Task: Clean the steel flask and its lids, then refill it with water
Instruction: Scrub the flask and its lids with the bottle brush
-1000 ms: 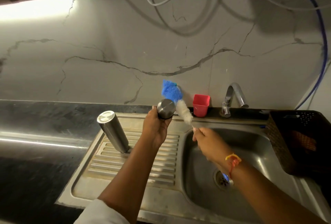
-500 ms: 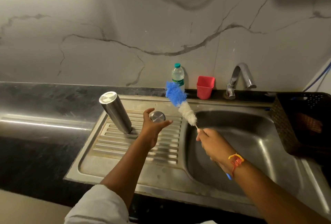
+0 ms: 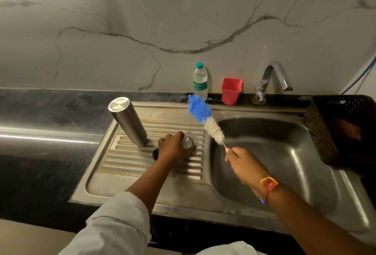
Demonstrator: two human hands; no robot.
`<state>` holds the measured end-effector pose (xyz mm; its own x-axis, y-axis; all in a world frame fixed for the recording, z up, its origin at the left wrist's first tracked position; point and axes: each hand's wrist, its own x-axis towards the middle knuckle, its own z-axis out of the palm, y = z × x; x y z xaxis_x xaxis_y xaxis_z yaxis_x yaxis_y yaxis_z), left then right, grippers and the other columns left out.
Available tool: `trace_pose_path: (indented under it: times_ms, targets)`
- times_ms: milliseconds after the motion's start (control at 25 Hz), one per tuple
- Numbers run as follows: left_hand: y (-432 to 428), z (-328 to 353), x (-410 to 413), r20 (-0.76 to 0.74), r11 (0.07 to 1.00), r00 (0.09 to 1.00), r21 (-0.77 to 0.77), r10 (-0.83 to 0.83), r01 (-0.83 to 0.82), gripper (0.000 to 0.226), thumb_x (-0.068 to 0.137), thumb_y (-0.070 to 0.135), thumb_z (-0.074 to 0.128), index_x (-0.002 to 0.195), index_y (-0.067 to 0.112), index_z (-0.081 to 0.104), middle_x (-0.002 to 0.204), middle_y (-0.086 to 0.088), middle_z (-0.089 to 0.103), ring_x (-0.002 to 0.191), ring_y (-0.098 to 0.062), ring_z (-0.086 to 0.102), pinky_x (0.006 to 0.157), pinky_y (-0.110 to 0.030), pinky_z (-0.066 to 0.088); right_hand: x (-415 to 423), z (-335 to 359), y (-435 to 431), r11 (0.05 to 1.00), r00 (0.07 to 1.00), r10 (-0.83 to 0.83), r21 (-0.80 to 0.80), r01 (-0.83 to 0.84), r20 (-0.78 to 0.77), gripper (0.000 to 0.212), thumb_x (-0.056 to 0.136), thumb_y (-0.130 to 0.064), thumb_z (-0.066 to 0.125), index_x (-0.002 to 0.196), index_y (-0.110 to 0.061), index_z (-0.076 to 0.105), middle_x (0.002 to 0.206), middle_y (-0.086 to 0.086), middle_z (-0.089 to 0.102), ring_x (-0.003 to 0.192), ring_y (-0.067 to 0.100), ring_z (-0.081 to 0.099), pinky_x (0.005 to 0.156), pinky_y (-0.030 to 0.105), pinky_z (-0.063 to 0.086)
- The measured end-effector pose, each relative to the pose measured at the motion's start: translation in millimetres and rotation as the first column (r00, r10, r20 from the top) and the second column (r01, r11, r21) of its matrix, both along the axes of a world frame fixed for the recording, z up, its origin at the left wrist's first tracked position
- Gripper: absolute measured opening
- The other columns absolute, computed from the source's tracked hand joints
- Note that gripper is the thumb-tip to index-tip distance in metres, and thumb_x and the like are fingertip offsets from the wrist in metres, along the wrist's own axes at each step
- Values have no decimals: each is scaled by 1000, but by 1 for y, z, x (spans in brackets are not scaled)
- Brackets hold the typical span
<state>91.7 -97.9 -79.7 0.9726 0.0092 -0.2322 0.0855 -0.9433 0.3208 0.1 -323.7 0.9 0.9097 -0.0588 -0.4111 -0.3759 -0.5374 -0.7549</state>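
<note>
Wall (image 3: 122,10): grey marble with dark veins, rising behind the bench.
Bench (image 3: 40,112): dark glossy stone with a steel sink set in.
Drainboard (image 3: 132,181): ribbed steel, left of the basin (image 3: 274,163).
Flask (image 3: 128,121): stands at the drainboard's far left, flat end up.
Left hand (image 3: 175,148): curled over a steel lid (image 3: 187,142) on the ribs.
Right hand (image 3: 242,165): grips a brush (image 3: 207,122) by its stem, bristles raised over the basin's edge.
Back ledge: bottle (image 3: 200,81), red cup (image 3: 232,91), tap (image 3: 272,81).
Basket (image 3: 341,128): dark, right of the basin.
</note>
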Motion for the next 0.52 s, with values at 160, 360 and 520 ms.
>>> trace_pose_path:
  times_ms: [160,360,520]
  targets:
    - [4,-4,2,-48,994,996,83,-72,76,70,80,69,69,130,24,48,120,-2,66,118,-26,57,107,-45,30,-5,1,8,998,1000,0,-64,1,5,37,105,-36,39,84,-14,61,61,-1,48,57,15,45,52,26,31]
    - [9,-2,2,-94,984,986,105,-137,147,75,76,73,69,132,27,52,122,2,68,120,-25,59,107,-47,29,-7,3,21,993,1000,12,-113,-12,1,37,105,-35,38,87,-14,62,64,-1,49,59,14,46,52,27,31]
    - [26,11,-11,-36,995,995,-41,-95,94,100,71,61,83,151,23,37,144,-3,57,135,-28,50,115,-49,32,-9,-1,29,993,1000,-6,-116,4,-13,38,105,-36,38,90,-13,63,67,0,52,62,15,49,56,28,35]
